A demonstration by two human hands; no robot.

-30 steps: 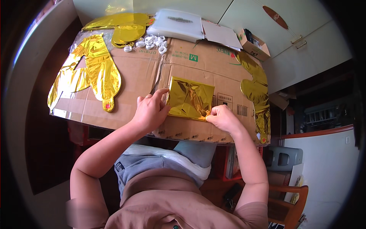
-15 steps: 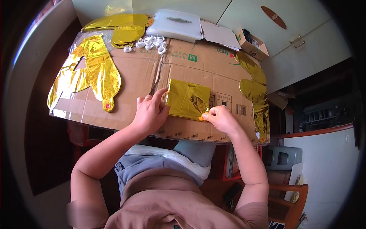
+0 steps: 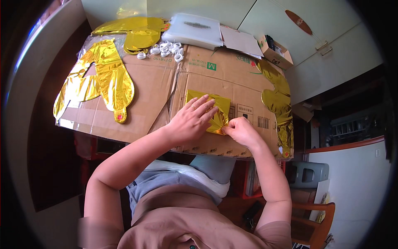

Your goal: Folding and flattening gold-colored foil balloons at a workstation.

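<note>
A gold foil balloon [image 3: 224, 104], folded into a flat rectangle, lies on the cardboard right of the middle. My left hand [image 3: 193, 118] rests flat across its left and middle part, fingers stretched out and slightly apart. At the near right corner, my right hand [image 3: 241, 132] pinches the foil between thumb and bent fingers; this corner looks creased. Much of the folded balloon is hidden under the left hand. To the left, an unfolded gold foil balloon [image 3: 111, 76] with a red-dotted tab is spread flat. Another gold foil balloon [image 3: 277, 101] lies along the right edge.
Flattened cardboard [image 3: 153, 93] covers the table. At the back are more gold foil balloons [image 3: 141, 38], several white ribbon coils [image 3: 165, 50], a translucent plastic case [image 3: 195, 31], white sheets [image 3: 240, 41] and a small open box [image 3: 275, 52]. A grey stool [image 3: 311, 173] stands at right.
My left hand has moved right, from the folded balloon's left edge onto its top, and its fingers have flattened out. The right hand still pinches the near right corner.
</note>
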